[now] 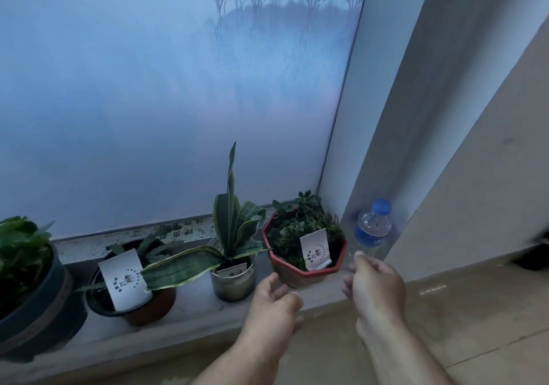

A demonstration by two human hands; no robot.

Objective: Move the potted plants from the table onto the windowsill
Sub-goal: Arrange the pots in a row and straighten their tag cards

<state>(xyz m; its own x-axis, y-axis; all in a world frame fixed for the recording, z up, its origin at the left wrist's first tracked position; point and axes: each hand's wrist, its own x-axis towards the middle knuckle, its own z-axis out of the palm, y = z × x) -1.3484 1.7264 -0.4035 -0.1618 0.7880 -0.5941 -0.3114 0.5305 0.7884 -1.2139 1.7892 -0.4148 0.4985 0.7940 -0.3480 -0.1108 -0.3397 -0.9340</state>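
Several potted plants stand in a row on the stone windowsill (190, 322). At the right end is a red octagonal pot (300, 271) with small leafy greens and a white card. Left of it stands a snake plant in a grey pot (233, 283), then a brown pot (139, 304) with a white card, then a large dark pot (32, 304) at the far left. My left hand (271, 304) hovers just below the red pot's left side, fingers loosely curled, holding nothing. My right hand (374, 280) hovers off its right side, also holding nothing.
A clear water bottle with a blue cap (371, 230) stands in the sill's right corner, just behind my right hand. Frosted window glass (178, 102) rises behind the pots. A grey wall (445, 147) closes the right side. Beige tiles (445, 325) run below the sill.
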